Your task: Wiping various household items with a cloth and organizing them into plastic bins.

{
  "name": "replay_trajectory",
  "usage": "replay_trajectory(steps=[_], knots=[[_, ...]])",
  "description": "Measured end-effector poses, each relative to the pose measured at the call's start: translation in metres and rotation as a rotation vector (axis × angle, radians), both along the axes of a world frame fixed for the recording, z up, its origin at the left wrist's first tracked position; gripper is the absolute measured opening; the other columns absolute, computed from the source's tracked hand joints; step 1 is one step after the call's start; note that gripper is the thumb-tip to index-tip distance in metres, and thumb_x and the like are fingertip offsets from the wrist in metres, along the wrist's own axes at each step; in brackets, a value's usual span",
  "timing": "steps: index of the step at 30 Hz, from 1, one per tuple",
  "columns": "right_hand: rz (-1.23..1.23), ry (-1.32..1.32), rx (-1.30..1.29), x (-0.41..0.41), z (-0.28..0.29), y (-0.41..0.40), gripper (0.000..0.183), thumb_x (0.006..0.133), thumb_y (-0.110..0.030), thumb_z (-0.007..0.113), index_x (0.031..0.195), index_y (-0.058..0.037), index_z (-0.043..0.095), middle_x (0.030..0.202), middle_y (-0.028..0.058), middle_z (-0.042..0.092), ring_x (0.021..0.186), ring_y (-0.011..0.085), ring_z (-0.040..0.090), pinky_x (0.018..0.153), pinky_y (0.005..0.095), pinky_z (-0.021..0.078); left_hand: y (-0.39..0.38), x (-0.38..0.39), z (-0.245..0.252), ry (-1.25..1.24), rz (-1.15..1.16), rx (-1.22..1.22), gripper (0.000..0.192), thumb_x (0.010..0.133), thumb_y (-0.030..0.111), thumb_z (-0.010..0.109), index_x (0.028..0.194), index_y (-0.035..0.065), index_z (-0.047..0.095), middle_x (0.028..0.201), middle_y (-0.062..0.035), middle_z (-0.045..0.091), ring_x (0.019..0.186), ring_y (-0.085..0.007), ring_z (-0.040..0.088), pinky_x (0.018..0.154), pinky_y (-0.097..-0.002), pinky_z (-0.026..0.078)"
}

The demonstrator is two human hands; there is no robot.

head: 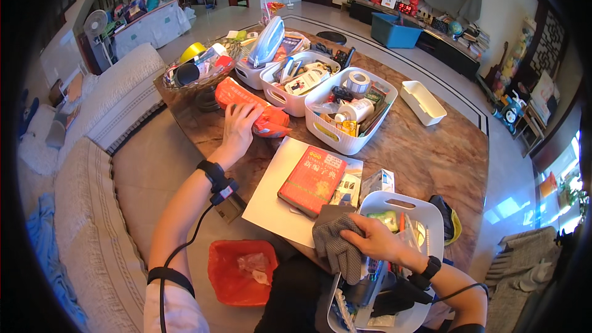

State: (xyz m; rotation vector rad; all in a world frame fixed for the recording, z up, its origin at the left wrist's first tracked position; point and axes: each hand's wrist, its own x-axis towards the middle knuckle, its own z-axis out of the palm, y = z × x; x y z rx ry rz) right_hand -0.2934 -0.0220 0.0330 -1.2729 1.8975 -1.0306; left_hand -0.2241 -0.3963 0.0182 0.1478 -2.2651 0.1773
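Note:
My left hand [239, 132] rests with bent fingers on a red plastic package [249, 104] at the table's left edge; whether it grips the package is hard to tell. In my right hand [377, 236] is a grey dotted work glove [340, 240], pinched between thumb and fingers over the near end of a white plastic basket [437, 222]. That basket holds pens, tools and small packets. Left of it, a thick red dictionary [314, 178] lies on a large white sheet [266, 208], with printed papers [348, 187] partly beneath. A small box [378, 182] stands behind the basket.
Several white baskets [391, 101] filled with household items stand across the marble-look table [444, 157], beside a woven basket [199, 84]. An empty white tray [423, 104] lies at the right. Below the near edge is a red bin [243, 286] with scraps inside. Sofas line the left.

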Motion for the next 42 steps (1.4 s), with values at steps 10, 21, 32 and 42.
replay_trajectory(steps=[10,21,32,42], knots=[[0.049,-0.001,0.035,0.004,0.006,-0.001,0.021,0.085,-0.022,0.052,0.092,-0.0018,0.049,0.081,0.0206,0.055,0.075,0.0347,0.054,0.066,0.0377,0.0424,-0.035,-0.042,0.051,-0.246,-0.184,-0.135,0.020,0.067,0.000,0.052,0.085,0.0047,0.059,0.084,-0.0090,0.057,0.082,-0.0252,0.055,0.077,-0.0326,0.040],[0.075,0.007,0.039,-0.006,0.004,-0.003,0.024,0.085,-0.024,0.052,0.094,-0.0021,0.048,0.083,0.0219,0.055,0.078,0.0375,0.054,0.067,0.0391,0.0424,-0.019,-0.027,0.031,-0.011,-0.108,0.195,0.070,0.061,-0.014,0.056,0.125,0.0104,0.041,0.130,-0.0167,0.035,0.119,-0.0337,0.037,0.096,-0.0362,0.037],[0.068,0.006,0.019,-0.004,0.001,0.002,0.024,0.086,-0.025,0.052,0.095,-0.0035,0.050,0.080,0.0201,0.055,0.075,0.0339,0.054,0.066,0.0368,0.0424,0.023,0.053,-0.065,-0.755,0.603,0.884,0.109,0.069,0.062,0.057,0.134,-0.0080,0.004,0.135,-0.0377,-0.006,0.125,-0.0529,-0.007,0.100,-0.0590,0.006],[0.061,-0.038,0.013,-0.002,-0.002,0.001,0.025,0.086,-0.023,0.052,0.102,-0.0036,0.052,0.085,0.0144,0.059,0.077,0.0220,0.055,0.071,0.0302,0.0428,0.026,0.059,-0.068,-0.892,0.653,0.926,0.140,0.047,0.085,0.051,0.133,-0.0082,-0.010,0.135,-0.0362,-0.015,0.125,-0.0480,-0.019,0.100,-0.0570,-0.005]])
